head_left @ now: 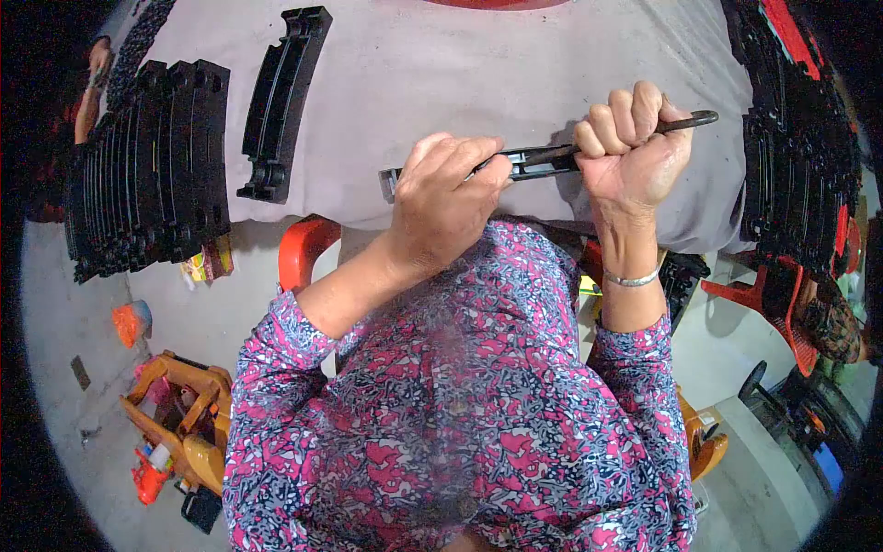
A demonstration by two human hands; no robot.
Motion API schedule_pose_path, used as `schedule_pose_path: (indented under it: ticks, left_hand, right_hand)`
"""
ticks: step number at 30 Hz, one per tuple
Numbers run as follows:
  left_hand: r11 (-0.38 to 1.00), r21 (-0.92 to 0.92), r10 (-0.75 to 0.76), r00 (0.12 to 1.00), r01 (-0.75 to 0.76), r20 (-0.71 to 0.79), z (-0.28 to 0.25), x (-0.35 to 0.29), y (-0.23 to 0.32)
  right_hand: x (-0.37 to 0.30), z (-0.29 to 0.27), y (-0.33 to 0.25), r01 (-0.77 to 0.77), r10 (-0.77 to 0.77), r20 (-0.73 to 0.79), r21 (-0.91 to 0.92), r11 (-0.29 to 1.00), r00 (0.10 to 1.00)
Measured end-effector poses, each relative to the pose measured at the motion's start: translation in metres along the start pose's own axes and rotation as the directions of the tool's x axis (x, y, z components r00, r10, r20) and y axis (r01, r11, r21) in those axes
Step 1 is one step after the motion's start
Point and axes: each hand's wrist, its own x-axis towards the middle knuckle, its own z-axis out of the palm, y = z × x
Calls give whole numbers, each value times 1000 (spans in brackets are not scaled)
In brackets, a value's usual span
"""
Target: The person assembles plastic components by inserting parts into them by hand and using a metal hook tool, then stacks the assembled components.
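Note:
My left hand (451, 198) grips the left part of a long curved black plastic piece (538, 158), held edge-on above the near edge of the grey table (478, 64). My right hand (633, 147) is closed in a fist around a thin dark metal tool (688, 120) whose looped end sticks out to the right. The tool lies along the black piece. Both forearms in pink patterned sleeves come up from the lower edge.
A stack of curved black plastic pieces (152, 166) stands at the table's left, with one single piece (280, 101) beside it. Another black stack (796, 156) fills the right side. A red plastic chair (303, 248) and orange toys (179, 414) are on the floor below.

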Motion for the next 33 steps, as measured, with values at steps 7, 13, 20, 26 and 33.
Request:
schedule_pose_path:
  ticks: [7, 13, 20, 26, 33]
  left_hand:
    - [1000, 18, -13, 1000, 13, 13, -2, 1, 1]
    - [999, 37, -1, 1000, 2, -18, 2, 1, 1]
    - [998, 56, -28, 999, 30, -23, 2, 5, 5]
    - [996, 94, 3, 1000, -1, -26, 5, 2, 4]
    - [996, 89, -2, 1000, 0, 21, 4, 2, 4]
  right_hand:
    - [0, -1, 1, -12, 12, 10, 18, 1000, 1000]
    - [2, -1, 1, -7, 7, 21, 15, 1000, 1000]
    - [2, 2, 5, 44, -44, 7, -28, 999, 999]
    - [-2, 9, 6, 66, -70, -36, -85, 994, 997]
    - [-4, 21, 2, 80, -68, 84, -148, 986, 994]
